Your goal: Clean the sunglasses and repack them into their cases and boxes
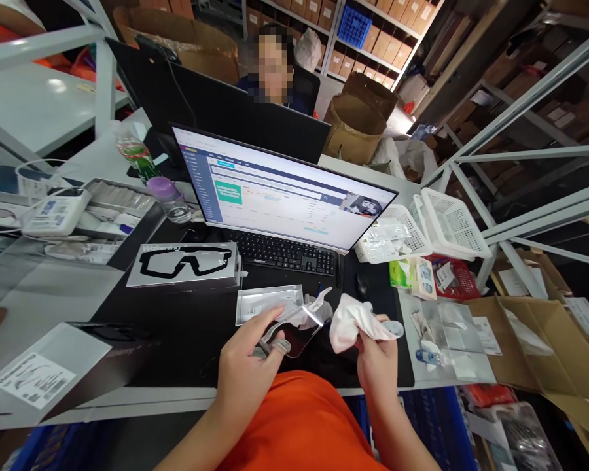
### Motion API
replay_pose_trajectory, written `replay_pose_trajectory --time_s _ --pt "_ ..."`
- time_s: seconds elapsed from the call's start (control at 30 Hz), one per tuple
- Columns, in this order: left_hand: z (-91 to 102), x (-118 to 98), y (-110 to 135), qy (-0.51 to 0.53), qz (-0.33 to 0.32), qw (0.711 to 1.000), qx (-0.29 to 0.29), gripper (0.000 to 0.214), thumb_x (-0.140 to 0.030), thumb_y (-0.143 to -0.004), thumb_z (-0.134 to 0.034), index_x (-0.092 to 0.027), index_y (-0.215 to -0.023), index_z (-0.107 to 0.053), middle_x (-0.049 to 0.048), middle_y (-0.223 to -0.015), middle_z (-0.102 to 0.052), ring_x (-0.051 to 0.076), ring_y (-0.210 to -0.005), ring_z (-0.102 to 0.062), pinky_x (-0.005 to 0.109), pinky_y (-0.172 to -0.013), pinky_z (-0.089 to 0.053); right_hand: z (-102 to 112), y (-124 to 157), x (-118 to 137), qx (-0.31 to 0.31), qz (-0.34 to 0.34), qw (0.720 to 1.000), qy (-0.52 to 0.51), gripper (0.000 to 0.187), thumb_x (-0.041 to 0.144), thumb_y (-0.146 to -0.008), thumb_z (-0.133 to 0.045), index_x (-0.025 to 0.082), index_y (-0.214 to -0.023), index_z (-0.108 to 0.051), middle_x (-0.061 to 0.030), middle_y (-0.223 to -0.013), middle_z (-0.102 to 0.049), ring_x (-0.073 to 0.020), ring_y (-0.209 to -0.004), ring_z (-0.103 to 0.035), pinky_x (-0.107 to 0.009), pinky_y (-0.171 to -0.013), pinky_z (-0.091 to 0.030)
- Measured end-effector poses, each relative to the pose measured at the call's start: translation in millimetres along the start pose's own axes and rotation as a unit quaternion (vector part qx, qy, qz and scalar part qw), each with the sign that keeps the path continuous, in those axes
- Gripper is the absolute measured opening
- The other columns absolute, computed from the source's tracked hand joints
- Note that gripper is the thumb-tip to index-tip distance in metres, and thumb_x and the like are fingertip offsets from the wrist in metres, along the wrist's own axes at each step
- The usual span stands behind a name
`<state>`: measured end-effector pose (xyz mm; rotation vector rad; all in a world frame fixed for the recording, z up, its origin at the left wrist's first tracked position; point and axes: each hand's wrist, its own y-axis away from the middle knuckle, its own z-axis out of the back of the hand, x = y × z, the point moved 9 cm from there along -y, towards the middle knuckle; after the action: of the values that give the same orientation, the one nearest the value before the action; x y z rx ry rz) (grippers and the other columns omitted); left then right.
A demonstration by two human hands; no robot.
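Observation:
My left hand (250,360) is closed around one side of a pair of wraparound glasses (299,339) with a dark, shiny lens. One pale temple arm of the glasses sticks up to the right. In my right hand (379,358) a crumpled white cloth (347,324) is pinched between thumb and fingers, slightly apart from the lens. Just beyond the glasses lies an open silver box tray (260,302), and some crumpled clear wrapping shows behind the lens. A grey box (184,267) printed with a picture of glasses rests farther left.
A monitor (285,196) stands behind a black keyboard (285,254), with a mouse (362,284) at right. White baskets (451,222) and an open carton (544,340) are on the right. Another box (44,373) stands front left, near a purple-lidded cup (169,199). A person sits opposite.

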<state>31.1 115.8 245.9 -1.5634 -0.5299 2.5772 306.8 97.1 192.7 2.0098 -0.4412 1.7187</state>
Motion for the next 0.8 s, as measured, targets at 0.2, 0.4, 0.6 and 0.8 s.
replay_pose_trajectory --time_s 0.2,0.4,0.6,0.8 --pt "-7.4 -5 4 -0.005 -0.020 1.000 -0.004 0.038 -0.011 -0.086 -0.058 -0.021 -0.121 -0.070 0.0032 -0.119 -0.075 0.020 -0.107 -0.072 0.031 -0.098 -0.057 -43 44 81 0.032 0.360 0.921 0.146 0.020 0.005 -0.084 -0.062 0.023 -0.078 -0.057 -0.0029 -0.101 -0.067 -0.0191 -0.094 -0.064 -0.034 -0.083 -0.053" --pt "-5.2 -4 5 0.012 -0.051 0.999 0.013 0.037 -0.010 -0.091 -0.058 -0.021 -0.125 -0.067 0.0059 -0.122 -0.073 0.020 -0.110 -0.071 0.032 -0.100 -0.057 -109 84 76 0.334 0.420 0.787 0.305 0.056 0.001 -0.083 -0.050 0.021 -0.134 -0.060 -0.0136 -0.143 -0.059 -0.0318 -0.136 -0.051 -0.055 -0.107 -0.047" --pt "-8.6 12 8 0.048 0.010 0.999 0.023 0.040 -0.010 -0.086 -0.057 -0.023 -0.122 -0.070 0.0048 -0.118 -0.075 0.021 -0.104 -0.073 0.033 -0.093 -0.061 -106 95 56 0.276 0.458 0.782 0.320 0.053 0.005 -0.087 -0.063 0.031 -0.133 -0.063 -0.0069 -0.126 -0.072 -0.0281 -0.125 -0.063 -0.049 -0.102 -0.054" --pt "-12.7 18 8 0.070 0.037 0.996 0.034 0.051 -0.005 -0.080 -0.048 -0.023 -0.122 -0.071 0.0037 -0.120 -0.075 0.022 -0.108 -0.072 0.036 -0.099 -0.059 -117 110 50 0.333 0.518 0.698 0.365 0.046 0.004 -0.091 -0.051 0.029 -0.127 -0.066 -0.0035 -0.126 -0.072 -0.0216 -0.120 -0.067 -0.042 -0.109 -0.049"
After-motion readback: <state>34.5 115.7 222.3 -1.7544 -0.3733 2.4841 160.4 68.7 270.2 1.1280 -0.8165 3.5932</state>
